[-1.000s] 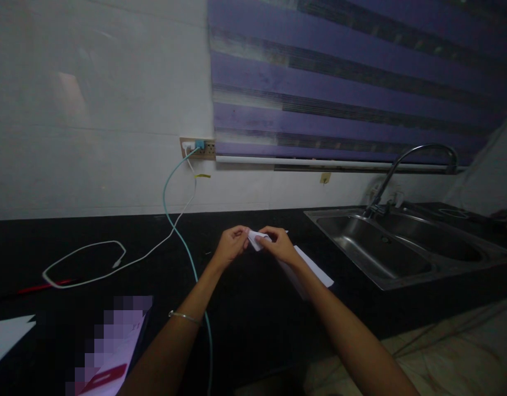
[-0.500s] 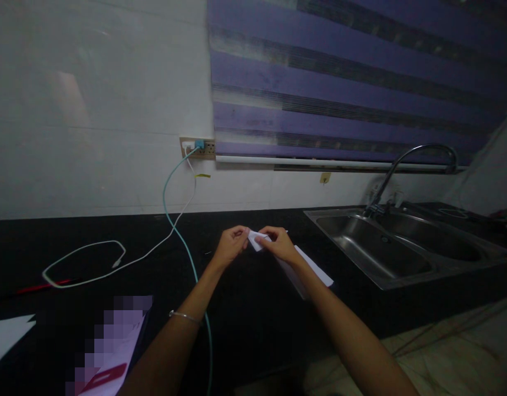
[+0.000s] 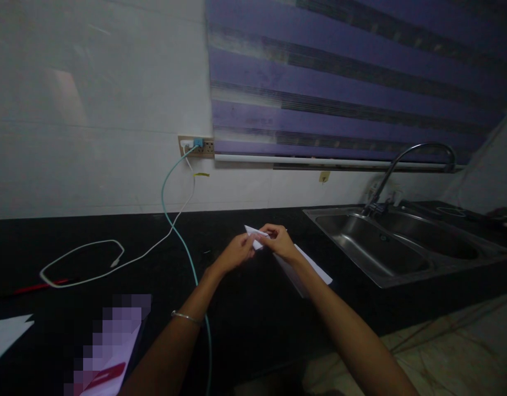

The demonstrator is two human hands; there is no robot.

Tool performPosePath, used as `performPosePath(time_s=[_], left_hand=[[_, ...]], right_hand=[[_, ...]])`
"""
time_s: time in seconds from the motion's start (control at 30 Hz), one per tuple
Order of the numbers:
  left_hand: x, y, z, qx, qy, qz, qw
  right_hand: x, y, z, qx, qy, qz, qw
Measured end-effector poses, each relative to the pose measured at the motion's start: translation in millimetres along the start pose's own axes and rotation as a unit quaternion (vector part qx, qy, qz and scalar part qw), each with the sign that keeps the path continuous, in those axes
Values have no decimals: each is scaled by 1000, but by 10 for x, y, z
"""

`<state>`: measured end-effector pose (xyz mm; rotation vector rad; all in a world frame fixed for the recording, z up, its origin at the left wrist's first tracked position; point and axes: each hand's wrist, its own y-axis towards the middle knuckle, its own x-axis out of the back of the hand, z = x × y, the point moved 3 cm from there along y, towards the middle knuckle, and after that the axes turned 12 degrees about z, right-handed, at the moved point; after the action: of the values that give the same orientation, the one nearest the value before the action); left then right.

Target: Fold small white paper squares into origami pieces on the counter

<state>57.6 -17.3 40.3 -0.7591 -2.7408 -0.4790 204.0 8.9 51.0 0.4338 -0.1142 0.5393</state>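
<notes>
A small folded white paper point(image 3: 252, 235) is held just above the black countertop point(image 3: 245, 308) in the middle of the view. My left hand point(image 3: 235, 252) pinches its lower left part with closed fingers. My right hand point(image 3: 279, 241) grips its right side, fingers curled over it. A second white sheet point(image 3: 311, 268) lies flat on the counter under my right wrist. A thin bracelet sits on my left forearm.
A steel double sink point(image 3: 397, 247) with a curved tap point(image 3: 405, 165) lies to the right. A teal cable point(image 3: 183, 231) and a white cable point(image 3: 83, 264) run from a wall socket point(image 3: 195, 146) across the counter. Papers point(image 3: 108, 357) and a red pen point(image 3: 34, 286) lie at the left.
My left hand has slid down and right, under the folded paper, and the paper's left corner now sticks up free. My right hand has barely moved.
</notes>
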Motion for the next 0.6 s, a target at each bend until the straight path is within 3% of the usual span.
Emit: performPosePath(time_s=[0.23, 0.43, 0.6], left_hand=[[14, 11, 52, -4, -28, 25, 999], [22, 14, 105, 18, -18, 58, 998], [46, 13, 136, 22, 4, 48, 999]], right_hand=[[1, -16, 10, -3, 25, 16, 1000], [29, -1, -27, -13, -27, 0, 1000], [37, 1, -27, -14, -52, 1, 999]])
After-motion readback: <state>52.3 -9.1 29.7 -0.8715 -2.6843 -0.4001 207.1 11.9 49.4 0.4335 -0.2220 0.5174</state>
